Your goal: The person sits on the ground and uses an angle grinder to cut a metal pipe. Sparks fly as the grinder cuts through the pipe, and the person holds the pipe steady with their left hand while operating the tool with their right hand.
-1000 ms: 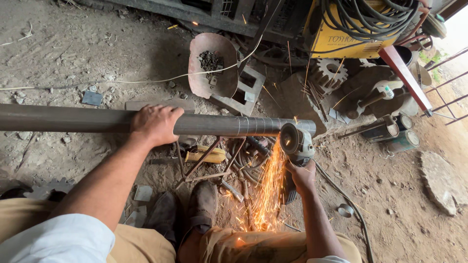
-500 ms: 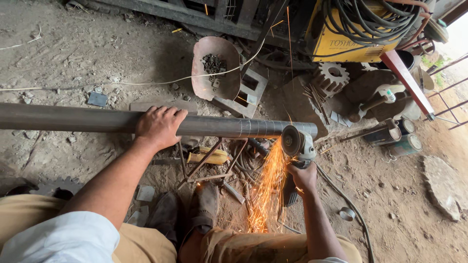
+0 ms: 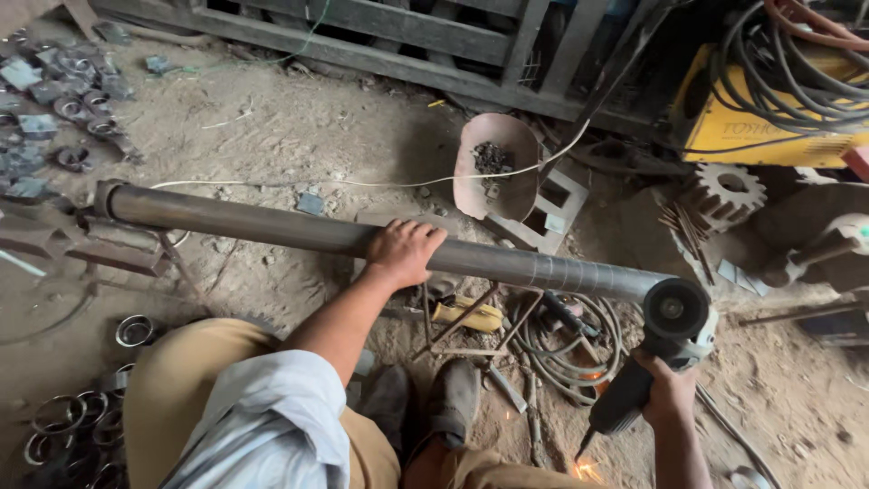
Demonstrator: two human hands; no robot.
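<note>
Your left hand [image 3: 403, 252] reaches forward with the arm nearly straight, palm down, its grip wrapped over the long grey steel pipe [image 3: 272, 229] that runs from the left edge to the lower right of the frame. Your right hand [image 3: 668, 391], low at the lower right, has its grip closed around the black angle grinder [image 3: 654, 349], disc against the pipe's end. At the upper right sits a yellow boxy welding machine [image 3: 751, 136] with dark lettering, cables coiled on top.

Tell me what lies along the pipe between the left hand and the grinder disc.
In the head view, only bare pipe runs from the left hand to the grinder; that stretch looks ground bright, with faint bands.
</note>
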